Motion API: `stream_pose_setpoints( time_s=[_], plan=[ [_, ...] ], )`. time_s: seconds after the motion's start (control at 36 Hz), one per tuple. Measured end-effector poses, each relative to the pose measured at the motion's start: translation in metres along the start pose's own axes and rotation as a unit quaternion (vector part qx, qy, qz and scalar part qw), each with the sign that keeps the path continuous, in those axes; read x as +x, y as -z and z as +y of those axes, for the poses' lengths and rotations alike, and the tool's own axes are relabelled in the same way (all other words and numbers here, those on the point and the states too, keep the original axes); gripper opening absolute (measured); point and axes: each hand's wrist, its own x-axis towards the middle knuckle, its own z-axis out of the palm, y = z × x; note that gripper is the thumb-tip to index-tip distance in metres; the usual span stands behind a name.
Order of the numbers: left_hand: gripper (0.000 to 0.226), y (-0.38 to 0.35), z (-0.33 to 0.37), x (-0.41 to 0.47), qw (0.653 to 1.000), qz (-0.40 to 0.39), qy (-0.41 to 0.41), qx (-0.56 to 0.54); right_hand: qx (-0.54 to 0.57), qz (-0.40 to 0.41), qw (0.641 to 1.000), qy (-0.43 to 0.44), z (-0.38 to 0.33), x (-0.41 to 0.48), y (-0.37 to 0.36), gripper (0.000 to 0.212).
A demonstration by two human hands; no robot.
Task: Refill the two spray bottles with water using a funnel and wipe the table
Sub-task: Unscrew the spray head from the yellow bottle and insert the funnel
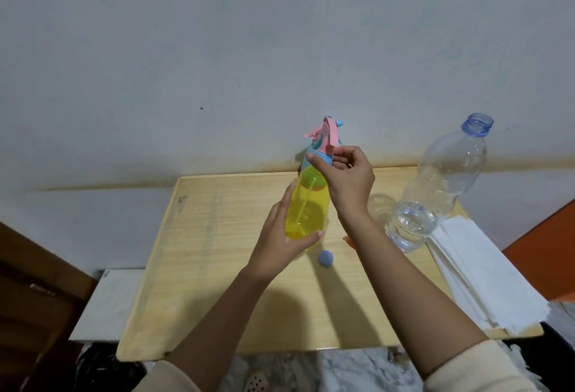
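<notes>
A yellow spray bottle (306, 211) stands on the wooden table (217, 267) near its far edge. It has a blue and pink spray head (325, 138). My left hand (280, 242) grips the lower body of the bottle. My right hand (347, 180) pinches the blue collar of the spray head between thumb and fingers. A clear plastic water bottle (435, 186) without a cap stands at the right, with water in its lower part. Its blue cap (325, 258) lies on the table in front of the spray bottle.
A stack of white paper towels (485, 276) lies along the table's right edge. A small orange piece (349, 240) shows behind my right forearm. A plain wall rises behind the table. A dark wooden thing (34, 298) stands at the left.
</notes>
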Motion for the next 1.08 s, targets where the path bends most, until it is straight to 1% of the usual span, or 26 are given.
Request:
stream_pose_setpoints(
  time_s=[0.06, 0.11, 0.14, 0.19, 0.25, 0.28, 0.33, 0.39, 0.42, 0.44, 0.5, 0.56, 0.61, 0.69, 0.75, 0.81, 0.92, 0.97, 1.08],
  plan=[
    [0.098, 0.001, 0.0, 0.001, 1.0, 0.003, 0.001, -0.001, 0.017, -0.017, 0.999, -0.02, 0.0, 0.002, 0.002, 0.029],
    [0.097, 0.003, -0.001, 0.001, 1.0, 0.009, 0.002, -0.011, 0.058, -0.086, 0.994, -0.043, 0.001, 0.004, 0.005, 0.016],
    [0.097, 0.004, -0.002, 0.001, 1.0, 0.01, 0.0, -0.014, 0.081, -0.125, 0.987, -0.053, 0.002, 0.004, 0.006, 0.013],
    [0.097, 0.005, -0.003, -0.001, 1.0, 0.008, -0.005, -0.015, 0.122, -0.177, 0.974, -0.07, 0.003, 0.004, 0.006, 0.021],
    [0.097, 0.005, -0.002, -0.002, 1.0, 0.01, -0.009, -0.015, 0.12, -0.198, 0.971, -0.064, 0.003, 0.001, 0.004, 0.023],
    [0.097, 0.004, -0.002, -0.002, 1.0, 0.012, -0.01, -0.014, 0.102, -0.189, 0.975, -0.057, 0.003, -0.001, 0.002, 0.025],
    [0.097, 0.004, -0.002, -0.002, 1.0, 0.016, -0.015, -0.009, 0.087, -0.124, 0.987, -0.056, 0.001, -0.005, -0.002, 0.03],
    [0.097, 0.005, -0.001, -0.003, 1.0, 0.013, -0.019, -0.007, 0.113, -0.054, 0.991, -0.055, 0.001, -0.008, -0.004, 0.024],
    [0.097, 0.005, -0.002, -0.003, 1.0, 0.014, -0.019, -0.008, 0.133, -0.037, 0.989, -0.06, 0.0, -0.009, -0.004, 0.022],
    [0.097, 0.006, -0.002, -0.002, 1.0, 0.016, -0.02, -0.01, 0.144, -0.033, 0.987, -0.065, 0.001, -0.009, -0.004, 0.017],
    [0.097, 0.008, -0.002, -0.001, 0.999, 0.02, -0.022, -0.014, 0.147, -0.059, 0.985, -0.065, 0.003, -0.011, -0.004, 0.011],
    [0.098, 0.01, -0.003, -0.001, 0.999, 0.018, -0.028, -0.009, 0.155, -0.104, 0.98, -0.069, 0.006, -0.015, -0.006, 0.017],
    [0.097, 0.011, -0.004, -0.001, 0.999, 0.015, -0.031, -0.004, 0.147, -0.13, 0.979, -0.065, 0.007, -0.018, -0.008, 0.019],
    [0.098, 0.014, -0.007, -0.003, 1.0, 0.013, -0.029, 0.0, 0.119, -0.112, 0.984, -0.075, 0.006, -0.02, -0.013, 0.022],
    [0.098, 0.016, -0.01, -0.004, 1.0, 0.009, -0.025, -0.001, 0.124, -0.098, 0.984, -0.08, 0.004, -0.021, -0.015, 0.022],
    [0.098, 0.018, -0.013, -0.005, 1.0, 0.007, -0.021, -0.002, 0.128, -0.093, 0.984, -0.081, 0.002, -0.019, -0.017, 0.019],
    [0.098, 0.021, -0.022, -0.008, 1.0, 0.005, -0.01, 0.002, 0.101, -0.097, 0.986, -0.087, -0.005, -0.013, -0.021, 0.012],
    [0.098, 0.023, -0.027, -0.01, 1.0, 0.007, 0.002, -0.004, 0.112, -0.102, 0.984, -0.092, -0.011, -0.009, -0.023, 0.004],
    [0.097, 0.029, -0.042, -0.013, 0.999, 0.022, 0.026, -0.011, 0.138, -0.097, 0.983, -0.078, -0.023, 0.003, -0.023, 0.007]
  ],
)
